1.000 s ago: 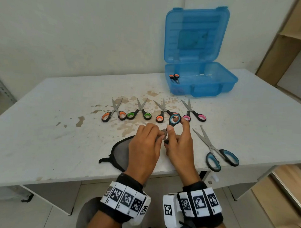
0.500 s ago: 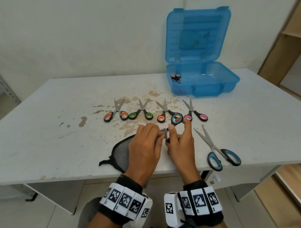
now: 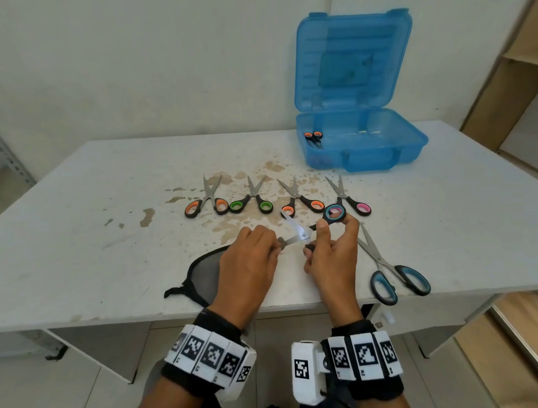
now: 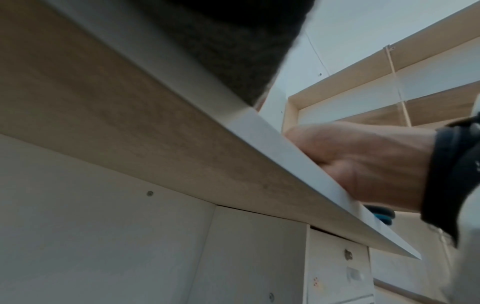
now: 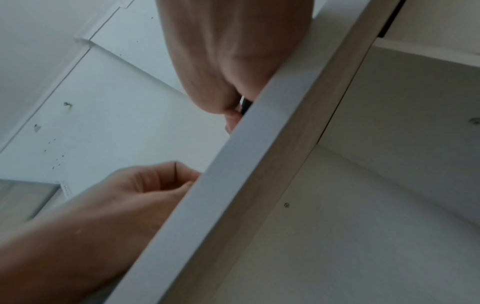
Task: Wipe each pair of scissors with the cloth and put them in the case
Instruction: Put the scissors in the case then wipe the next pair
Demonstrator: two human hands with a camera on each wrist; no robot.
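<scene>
My right hand holds a small pair of blue-handled scissors above the table, thumb and forefinger round its upper ring. The blades are spread apart. My left hand pinches the lower blade through a fold of the dark grey cloth, which lies under that hand at the table's front edge. The open blue case stands at the back right with one orange-handled pair inside. The wrist views look up from below the table edge; the right wrist view shows both hands' heels only.
Several small pairs lie in a row mid-table: orange, green, orange, pink. A large blue-and-black pair lies right of my right hand near the front edge. Wooden shelves stand at the right.
The scissors have opened: both blades now show, spread apart. My left hand has slid left along the lower blade and my right hand has lifted the handle slightly.
</scene>
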